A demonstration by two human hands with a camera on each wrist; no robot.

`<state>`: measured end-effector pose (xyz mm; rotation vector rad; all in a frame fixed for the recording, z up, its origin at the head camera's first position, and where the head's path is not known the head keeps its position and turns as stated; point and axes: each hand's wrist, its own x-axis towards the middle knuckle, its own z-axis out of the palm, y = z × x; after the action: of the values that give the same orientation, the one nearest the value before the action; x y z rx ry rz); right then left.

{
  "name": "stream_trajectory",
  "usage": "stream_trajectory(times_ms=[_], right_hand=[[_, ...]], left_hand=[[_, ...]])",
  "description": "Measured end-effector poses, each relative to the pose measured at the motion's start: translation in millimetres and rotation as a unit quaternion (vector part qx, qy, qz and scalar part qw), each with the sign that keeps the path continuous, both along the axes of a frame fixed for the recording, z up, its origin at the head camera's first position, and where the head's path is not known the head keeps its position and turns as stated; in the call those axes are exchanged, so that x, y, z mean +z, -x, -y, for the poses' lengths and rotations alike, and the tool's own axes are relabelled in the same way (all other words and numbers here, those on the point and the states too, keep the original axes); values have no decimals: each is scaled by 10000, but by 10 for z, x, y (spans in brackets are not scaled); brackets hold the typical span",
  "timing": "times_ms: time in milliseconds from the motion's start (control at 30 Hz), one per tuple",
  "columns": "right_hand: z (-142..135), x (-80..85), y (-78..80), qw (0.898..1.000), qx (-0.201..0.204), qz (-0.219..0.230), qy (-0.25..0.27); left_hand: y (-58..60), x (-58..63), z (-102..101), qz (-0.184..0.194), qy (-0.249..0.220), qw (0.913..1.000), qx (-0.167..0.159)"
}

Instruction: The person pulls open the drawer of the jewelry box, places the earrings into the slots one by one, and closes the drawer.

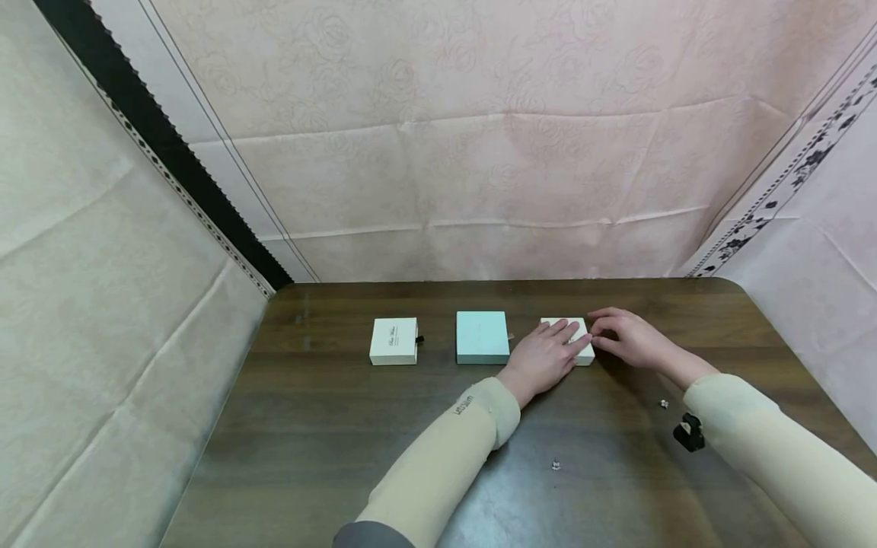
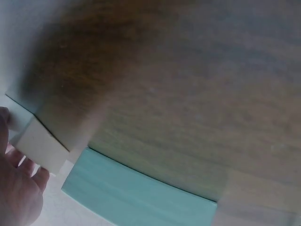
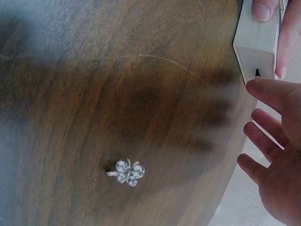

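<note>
On the right of the row, a small white box (image 1: 585, 357) lies under my left hand (image 1: 540, 362). The left fingers spread over its top while the thumb presses its front side. At the box's right end, my right hand (image 1: 633, 340) pinches a small black ribbon tab (image 3: 257, 72) between thumb and forefinger; its other fingers are held apart. The right wrist view shows the tab coming out of the box's pale end face. A teal box (image 1: 483, 337) sits just left of my left hand. Farther left is another white box (image 1: 393, 341) with dark lettering and a black tab.
A small sparkling flower-shaped jewel (image 1: 663, 403) rests on the wooden table (image 1: 329, 457) near my right sleeve. Another shiny piece (image 1: 556, 464) lies nearer the front. A black camera mount (image 1: 688, 432) is at my right wrist. Pale cloth (image 1: 479, 167) hangs behind the table.
</note>
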<state>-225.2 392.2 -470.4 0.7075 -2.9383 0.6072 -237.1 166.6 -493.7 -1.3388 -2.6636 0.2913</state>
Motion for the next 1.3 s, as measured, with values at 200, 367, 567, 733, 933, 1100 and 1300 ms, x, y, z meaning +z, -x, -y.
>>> stream_trajectory(times_ms=[200,367,567,733,933,1100,1300], right_hand=[[20,13,16,10000,-60,45,51],[25,11,23,9999,-84,43,110],[14,-2,24,9998,-124,43,115],[-24,-22,10,9997,-147,-121,143],[-41,-18,-2,9997,-145,-113,128],[-50,2,-11,9997,-230,-43,51],[-74,12,-13,9996,-253,-52,68]], left_hand=[[9,17,10,17,37,10000,10],[12,14,9,-3,49,10000,14],[12,9,5,21,-3,10000,-26],[22,6,3,4,-20,10000,-89],[18,4,8,48,86,9999,-63],[11,6,6,155,48,9999,-30],[20,4,17,122,37,9999,-56]])
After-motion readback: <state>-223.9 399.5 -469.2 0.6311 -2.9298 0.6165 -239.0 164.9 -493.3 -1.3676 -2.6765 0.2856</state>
